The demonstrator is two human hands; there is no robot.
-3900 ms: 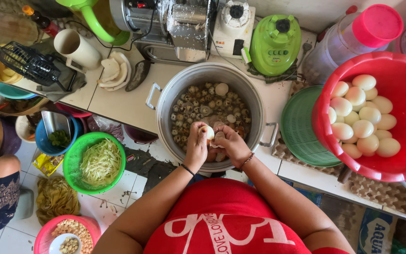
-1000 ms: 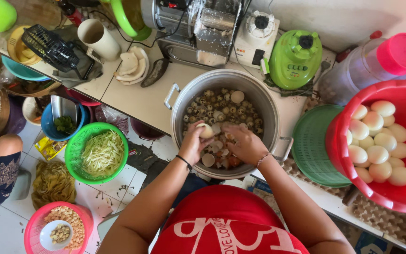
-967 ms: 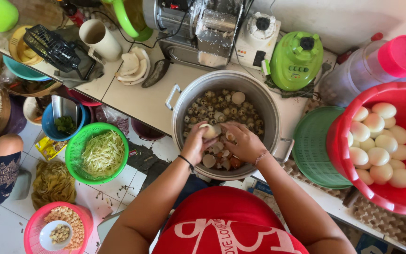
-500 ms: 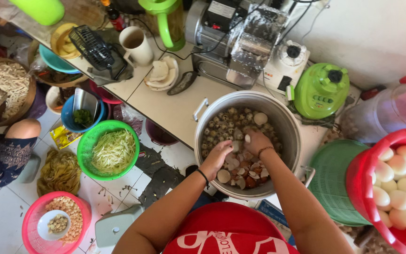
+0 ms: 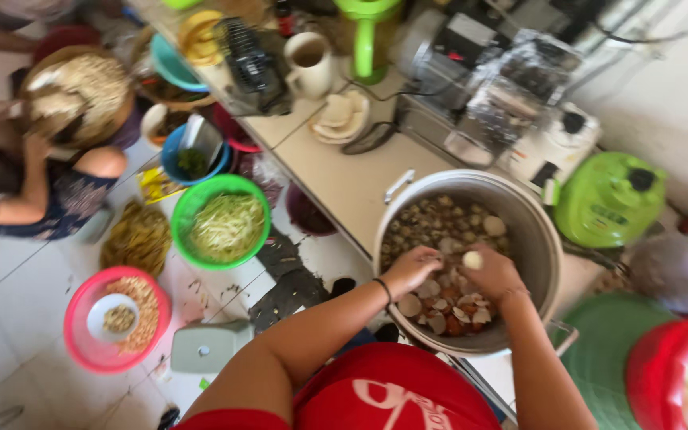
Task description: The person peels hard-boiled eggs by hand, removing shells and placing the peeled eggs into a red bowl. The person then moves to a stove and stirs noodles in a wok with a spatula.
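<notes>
Over the large metal pot (image 5: 539, 239) at centre right, both hands work inside the rim. The right hand (image 5: 494, 275) closes its fingers on a pale peeled egg (image 5: 472, 259), held just above the pot's contents. The left hand (image 5: 412, 269), with a dark band at the wrist, curls its fingers together beside the egg; whether it grips anything cannot be told. The pot holds eggshell pieces (image 5: 439, 306) and a second whole egg (image 5: 494, 225) near its far wall. At the right edge, a red basin (image 5: 650, 378) holds peeled eggs, with a green lid (image 5: 599, 362) lying beside it. Left of the pot, on the floor, a green bowl (image 5: 193, 203) holds pale shredded strips. A pink bowl (image 5: 77, 346) sits nearer at the left. A second person (image 5: 33, 191) sits at the far left.
</notes>
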